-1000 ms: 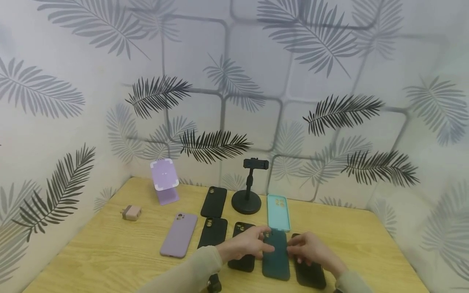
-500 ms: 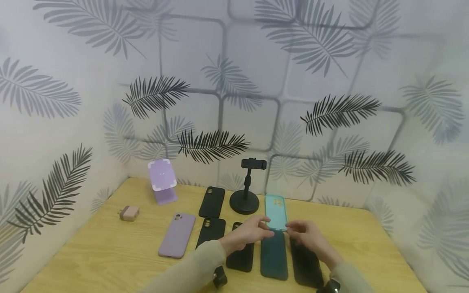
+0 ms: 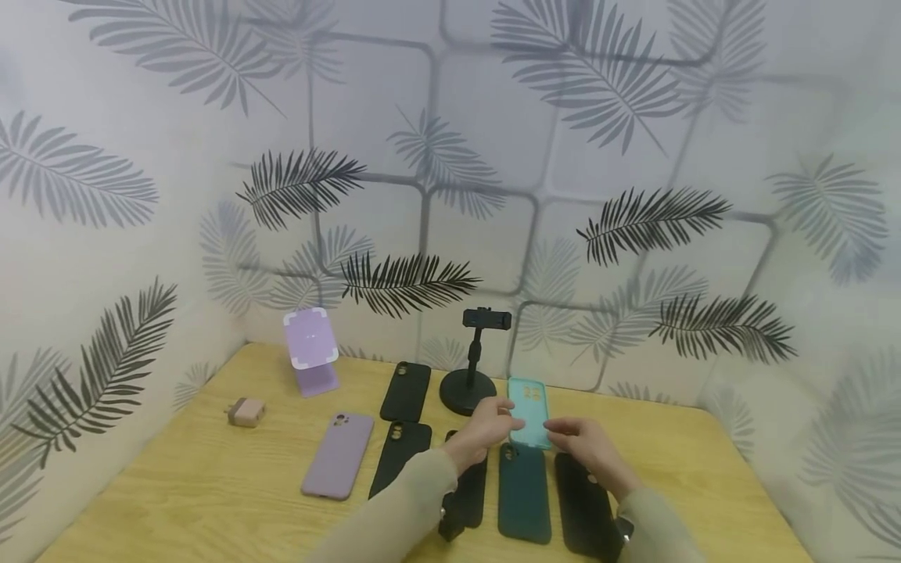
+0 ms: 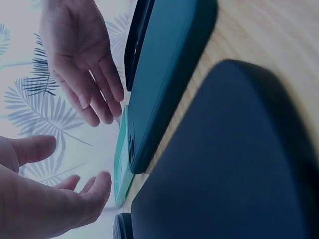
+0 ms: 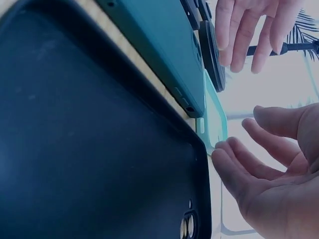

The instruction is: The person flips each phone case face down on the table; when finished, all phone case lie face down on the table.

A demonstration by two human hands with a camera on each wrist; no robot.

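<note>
A turquoise phone case (image 3: 529, 410) lies on the table near the wall, its inner side up. My left hand (image 3: 487, 428) is at its left edge, thumb and fingers apart. At the opposite edge, my right hand (image 3: 590, 450) has its fingertips right by the case; the right wrist view shows fingers (image 5: 239, 172) loosely bent, with nothing between them and the thumb. Directly in front of the turquoise case lies a dark teal phone case (image 3: 524, 496). A black phone case (image 3: 584, 508) sits below my right hand, and another black case (image 3: 473, 489) is partly hidden by my left arm.
Two more black cases, one farther back (image 3: 406, 391) and one nearer (image 3: 403, 453), lie left of centre beside a lilac case (image 3: 339, 453). A black phone stand (image 3: 468, 391), a purple stand (image 3: 312, 340) and a pink charger plug (image 3: 248, 412) stand farther back and left.
Both hands have moved away from the dark teal case, forward to the two sides of the turquoise case. The cases show no clear shift.
</note>
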